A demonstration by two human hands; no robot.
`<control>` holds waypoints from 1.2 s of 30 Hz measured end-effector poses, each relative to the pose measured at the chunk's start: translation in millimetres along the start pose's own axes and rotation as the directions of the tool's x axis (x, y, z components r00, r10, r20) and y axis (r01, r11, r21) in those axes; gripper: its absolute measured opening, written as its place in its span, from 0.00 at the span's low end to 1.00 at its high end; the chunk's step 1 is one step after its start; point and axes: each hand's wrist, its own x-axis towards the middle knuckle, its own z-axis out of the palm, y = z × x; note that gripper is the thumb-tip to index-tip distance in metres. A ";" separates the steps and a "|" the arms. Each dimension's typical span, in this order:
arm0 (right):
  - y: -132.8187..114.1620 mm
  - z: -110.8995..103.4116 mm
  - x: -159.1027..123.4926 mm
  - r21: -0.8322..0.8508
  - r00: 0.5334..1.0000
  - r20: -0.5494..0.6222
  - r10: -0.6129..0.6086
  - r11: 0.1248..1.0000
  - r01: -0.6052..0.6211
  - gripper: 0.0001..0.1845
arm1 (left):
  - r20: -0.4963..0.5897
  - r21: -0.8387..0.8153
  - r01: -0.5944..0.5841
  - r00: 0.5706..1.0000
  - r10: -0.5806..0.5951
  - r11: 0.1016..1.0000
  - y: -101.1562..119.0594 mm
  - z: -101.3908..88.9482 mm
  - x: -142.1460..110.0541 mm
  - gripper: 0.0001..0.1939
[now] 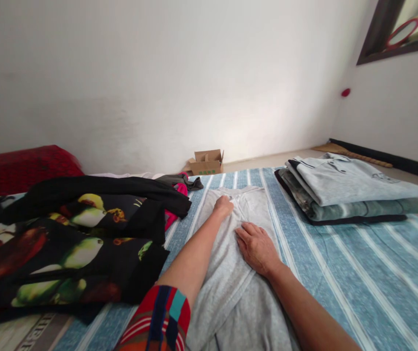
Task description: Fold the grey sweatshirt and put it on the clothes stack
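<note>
A light grey garment (pixel 243 209) lies stretched out lengthwise on the blue striped sheet (pixel 340 273). My left hand (pixel 223 205) reaches to the garment's far end, fingers curled down on the cloth near its neckline. My right hand (pixel 256 246) lies flat on the middle of the garment, fingers stretched out and together. Neither hand lifts the cloth.
A stack of folded grey and green clothes (pixel 344 187) sits at the right. A black fruit-print blanket with dark and pink clothes (pixel 77 234) is heaped at the left. A small cardboard box (pixel 206 162) stands by the white wall; a red cushion (pixel 22 165) lies far left.
</note>
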 end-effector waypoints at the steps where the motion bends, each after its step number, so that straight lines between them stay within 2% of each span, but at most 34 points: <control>1: 0.0 -0.3 0.0 -0.001 1.000 0.000 0.002 1.000 -0.002 0.13 | -0.011 0.010 0.010 1.000 -0.010 1.000 -0.8 2.8 -2.8 0.17; 5: -0.2 -0.8 -0.2 0.002 1.000 0.004 0.015 1.000 -0.015 0.13 | -0.076 0.056 -0.018 0.997 0.022 0.998 -4.3 8.8 -17.7 0.12; 10: -1.2 -1.1 0.1 -0.006 1.000 0.005 0.029 1.000 -0.029 0.12 | -0.141 0.074 -0.095 0.984 0.105 0.993 -6.5 6.3 -27.9 0.15; 13: -1.9 -1.2 0.0 -0.010 1.000 0.002 0.028 1.000 -0.028 0.12 | -0.150 0.057 -0.121 0.980 0.129 0.991 -5.7 4.8 -23.6 0.16; 21: -1.8 -0.6 -1.1 -0.023 1.000 -0.010 0.020 1.000 -0.020 0.11 | -0.146 -0.030 -0.096 0.985 0.090 0.995 -1.8 7.8 -2.6 0.22; 28: -1.9 -1.6 0.3 -0.016 1.000 0.003 0.027 1.000 -0.027 0.10 | -0.145 -0.082 -0.065 0.988 0.053 0.994 -4.5 8.0 10.2 0.23; 32: -1.5 -1.0 0.5 -0.010 1.000 0.002 0.027 1.000 -0.027 0.11 | -0.156 -0.043 -0.087 0.984 0.080 0.995 -0.1 5.9 8.6 0.25; 36: -1.5 -1.6 0.0 -0.004 1.000 0.001 0.026 1.000 -0.026 0.12 | -0.170 0.040 -0.170 0.970 0.174 0.985 8.3 -4.1 -5.6 0.22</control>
